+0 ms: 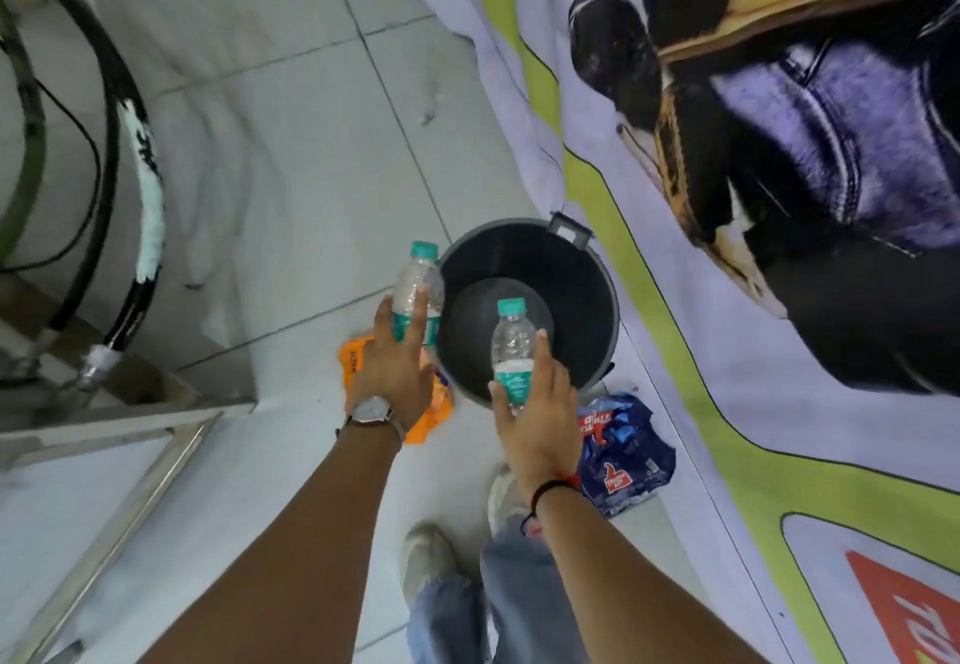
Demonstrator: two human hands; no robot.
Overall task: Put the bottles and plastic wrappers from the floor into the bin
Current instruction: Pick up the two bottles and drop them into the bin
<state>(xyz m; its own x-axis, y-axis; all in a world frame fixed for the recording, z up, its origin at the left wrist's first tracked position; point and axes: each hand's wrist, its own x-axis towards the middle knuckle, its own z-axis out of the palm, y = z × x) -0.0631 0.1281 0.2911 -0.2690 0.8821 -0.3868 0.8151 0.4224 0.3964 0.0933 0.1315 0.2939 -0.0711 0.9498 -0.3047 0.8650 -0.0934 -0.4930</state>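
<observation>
Seen from above, the left hand [393, 367] grips a teal-capped plastic water bottle [415, 294] beside the rim of a black bin [597, 289] on the tiled floor [291, 185]; the right hand [535, 419] clasps a second bottle [511, 351] over the bin's open mouth. Both teal labels are unreadable; an orange wrapper [431, 416], mostly hidden by the left hand, and a blue wrapper [626, 450] with blurred red-and-white print lie on the floor near the bin.

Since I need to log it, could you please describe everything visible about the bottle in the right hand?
The bottle is small, clear plastic, with a teal cap and a teal label round its lower half. It looks empty or nearly so. The right hand grips it at the label, cap pointing away from the person, above the open black bin. Nothing else touches it.
</observation>
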